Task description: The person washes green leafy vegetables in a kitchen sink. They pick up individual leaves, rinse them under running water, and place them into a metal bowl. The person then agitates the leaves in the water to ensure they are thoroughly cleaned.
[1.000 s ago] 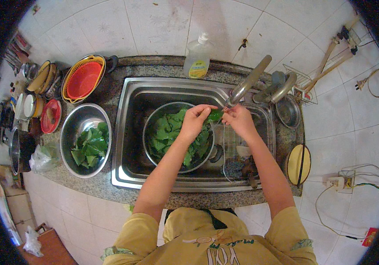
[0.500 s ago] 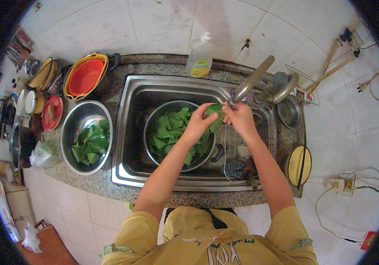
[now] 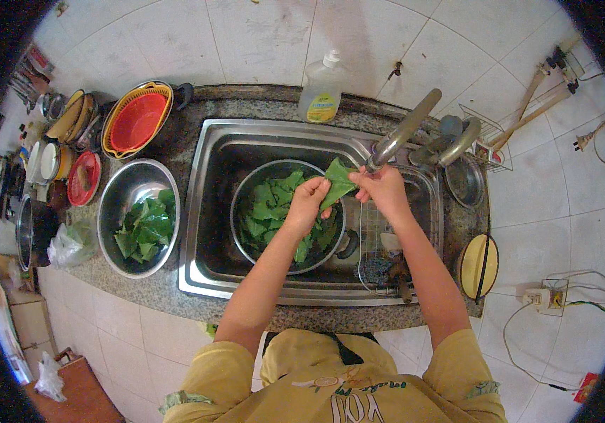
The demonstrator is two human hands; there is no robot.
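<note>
A green leaf point(image 3: 339, 182) is stretched between my two hands over the right side of the pot, close to the tap spout. My left hand point(image 3: 308, 203) pinches its left edge between thumb and fingers. On its right edge, the fingers of my right hand point(image 3: 383, 190) are closed. Below, a round metal pot point(image 3: 239, 246) stands in the steel sink, holding many green leaves point(image 3: 268, 208). More leaves point(image 3: 149, 227) lie in a steel bowl point(image 3: 115, 194) on the counter, left of the sink.
The metal tap point(image 3: 404, 130) rises just beyond my right hand. A soap bottle point(image 3: 322, 88) stands behind the sink point(image 3: 206, 271). A wire rack point(image 3: 366, 243) with a scrubber sits at the sink's right. Colanders point(image 3: 137, 123) stand back left; a yellow oval object point(image 3: 478, 266) lies at the right.
The leaf is now spread wider and flatter between my hands. My left hand has shifted slightly down and left, while my right hand stays near the tap.
</note>
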